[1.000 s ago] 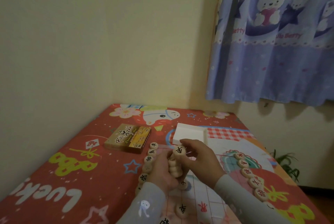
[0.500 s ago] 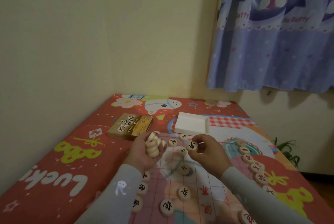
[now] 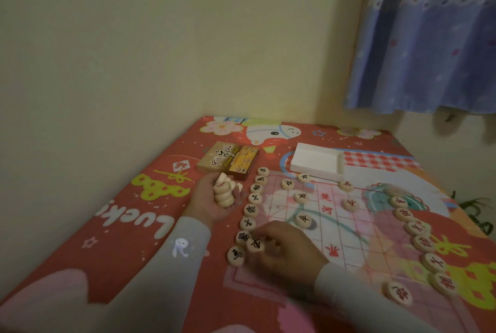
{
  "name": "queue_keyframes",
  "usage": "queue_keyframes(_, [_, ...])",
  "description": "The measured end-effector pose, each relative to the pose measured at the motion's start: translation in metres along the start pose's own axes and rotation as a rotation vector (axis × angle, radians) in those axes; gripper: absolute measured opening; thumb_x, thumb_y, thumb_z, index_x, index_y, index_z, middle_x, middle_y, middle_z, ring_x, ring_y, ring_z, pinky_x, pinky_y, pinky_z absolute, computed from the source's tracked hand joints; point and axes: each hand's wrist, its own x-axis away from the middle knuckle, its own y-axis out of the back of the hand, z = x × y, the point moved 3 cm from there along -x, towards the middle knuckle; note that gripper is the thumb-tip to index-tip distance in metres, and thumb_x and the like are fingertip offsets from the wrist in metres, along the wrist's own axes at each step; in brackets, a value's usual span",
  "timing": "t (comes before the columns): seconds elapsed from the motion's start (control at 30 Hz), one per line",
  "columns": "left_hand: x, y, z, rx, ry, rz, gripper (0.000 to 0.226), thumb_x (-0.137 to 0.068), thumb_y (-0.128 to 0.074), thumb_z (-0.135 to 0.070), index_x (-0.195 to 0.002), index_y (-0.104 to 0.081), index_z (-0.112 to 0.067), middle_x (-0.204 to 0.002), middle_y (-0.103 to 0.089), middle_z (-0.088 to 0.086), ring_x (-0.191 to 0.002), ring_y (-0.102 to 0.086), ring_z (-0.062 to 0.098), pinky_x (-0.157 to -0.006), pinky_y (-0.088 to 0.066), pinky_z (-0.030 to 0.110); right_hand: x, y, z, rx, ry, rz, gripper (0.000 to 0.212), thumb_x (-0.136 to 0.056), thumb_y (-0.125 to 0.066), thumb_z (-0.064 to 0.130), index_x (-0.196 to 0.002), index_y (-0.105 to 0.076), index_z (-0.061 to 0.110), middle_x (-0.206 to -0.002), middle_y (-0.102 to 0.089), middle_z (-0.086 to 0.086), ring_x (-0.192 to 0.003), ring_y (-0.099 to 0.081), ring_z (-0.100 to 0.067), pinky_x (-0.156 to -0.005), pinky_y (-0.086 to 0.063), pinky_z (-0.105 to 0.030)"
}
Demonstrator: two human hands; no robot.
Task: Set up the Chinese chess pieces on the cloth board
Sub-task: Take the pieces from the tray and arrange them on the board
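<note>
Change: our right hand (image 3: 284, 250) has come down from mid-air, pinching a round wooden black-lettered piece (image 3: 255, 244) at the left row's near end.
Left hand (image 3: 214, 199): clenched around a stack of wooden discs (image 3: 224, 193).
Meaning: the pink gridded cloth board (image 3: 346, 228) gains one more placed piece.

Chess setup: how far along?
Roughly half done. Done: a black-lettered row lines the board's left edge, a red-lettered row the right, and several pieces sit mid-board. In hand: the right hand is setting a black piece near the left row's near end; the left hand holds a stack of pieces. Left: placing that stack.
</note>
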Motion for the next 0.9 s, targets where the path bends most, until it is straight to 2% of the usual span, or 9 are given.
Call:
queue_keyframes(0.03, [0.005,0.004,0.0,0.004,-0.007,-0.007,0.021,-0.09,-0.053,-0.025,-0.082,-0.056,-0.006,-0.084,-0.054,0.011,-0.077,-0.053,0.023,-0.049,-0.053,0.023,0.002,-0.01,0.009,0.017,0.032,0.001,0.037,-0.081,-0.059,0.045,-0.113,-0.063,0.026,-0.111,-0.061,0.008,-0.103,-0.053,-0.008,-0.086,-0.038,-0.012])
queue_keyframes(0.17, [0.026,0.014,0.001,0.023,-0.035,-0.043,0.021,-0.09,-0.054,-0.025,-0.081,-0.053,-0.005,-0.082,-0.055,0.014,-0.076,-0.054,0.025,-0.046,-0.053,0.023,0.011,-0.038,0.031,0.057,0.137,-0.02,0.037,-0.081,-0.05,0.052,-0.099,-0.063,0.024,-0.095,-0.065,0.002,-0.092,-0.057,-0.017,-0.084,-0.042,-0.027])
queue_keyframes(0.27, [0.034,0.018,0.003,0.019,-0.052,-0.051,0.023,-0.092,-0.053,-0.027,-0.08,-0.052,-0.007,-0.079,-0.053,0.012,-0.073,-0.054,0.025,-0.046,-0.053,0.023,0.014,-0.053,0.032,0.05,0.178,-0.067,0.02,-0.081,-0.059,0.047,-0.092,-0.054,0.031,-0.087,-0.063,0.004,-0.085,-0.055,-0.015,-0.079,-0.036,-0.02])
queue_keyframes(0.47, [0.035,0.027,0.009,-0.076,-0.047,-0.043,0.021,-0.088,-0.053,-0.024,-0.073,-0.049,-0.009,-0.078,-0.045,0.011,-0.071,-0.051,0.024,-0.046,-0.051,0.021,0.018,-0.065,0.033,0.103,0.171,-0.087,0.026,-0.078,-0.061,0.048,-0.092,-0.067,0.027,-0.099,-0.06,0.005,-0.089,-0.058,-0.014,-0.077,-0.041,-0.019])
queue_keyframes(0.57, [0.034,0.026,0.011,-0.14,-0.062,-0.045,0.023,-0.087,-0.052,-0.025,-0.069,-0.046,-0.013,-0.075,-0.037,0.008,-0.067,-0.048,0.022,-0.048,-0.05,0.02,0.015,-0.053,0.036,0.0,0.124,-0.126,0.026,-0.08,-0.059,0.047,-0.09,-0.068,0.025,-0.101,-0.057,0.008,-0.09,-0.056,-0.006,-0.08,-0.041,-0.015])
queue_keyframes(0.63, [0.037,0.022,0.016,-0.17,-0.045,-0.04,0.025,-0.087,-0.052,-0.025,-0.066,-0.047,-0.012,-0.068,-0.043,0.007,-0.059,-0.049,0.02,-0.047,-0.048,0.019,0.011,-0.036,0.036,-0.074,0.074,-0.214,0.025,-0.08,-0.055,0.046,-0.086,-0.067,0.024,-0.096,-0.056,0.011,-0.087,-0.053,0.0,-0.078,-0.041,-0.015])
queue_keyframes(0.73, [0.041,0.011,0.028,-0.227,-0.014,-0.093,0.032,-0.089,-0.054,-0.027,-0.065,-0.056,-0.006,-0.053,-0.057,0.009,-0.044,-0.056,0.02,-0.044,-0.048,0.02,0.003,-0.008,0.031,-0.128,-0.003,-0.343,0.007,-0.083,-0.062,0.039,-0.081,-0.06,0.033,-0.088,-0.054,0.015,-0.084,-0.051,0.002,-0.071,-0.036,-0.01])
queue_keyframes(0.83, [0.035,0.002,0.046,-0.337,0.063,-0.09,0.031,-0.086,-0.053,-0.036,-0.068,-0.059,-0.011,-0.059,-0.059,0.005,-0.051,-0.054,0.016,-0.051,-0.043,0.022,-0.006,0.013,0.024,-0.141,-0.079,-0.408,0.012,-0.082,-0.068,0.039,-0.087,-0.06,0.032,-0.091,-0.056,0.017,-0.085,-0.053,0.002,-0.068,-0.037,-0.011])
queue_keyframes(0.9, [0.032,-0.005,0.06,-0.376,0.11,-0.083,0.031,-0.088,-0.051,-0.037,-0.066,-0.058,-0.015,-0.057,-0.058,0.002,-0.046,-0.054,0.014,-0.048,-0.042,0.019,-0.012,0.019,0.02,-0.108,-0.108,-0.37,0.018,-0.081,-0.067,0.042,-0.091,-0.062,0.028,-0.092,-0.058,0.015,-0.086,-0.052,0.001,-0.068,-0.038,-0.012])
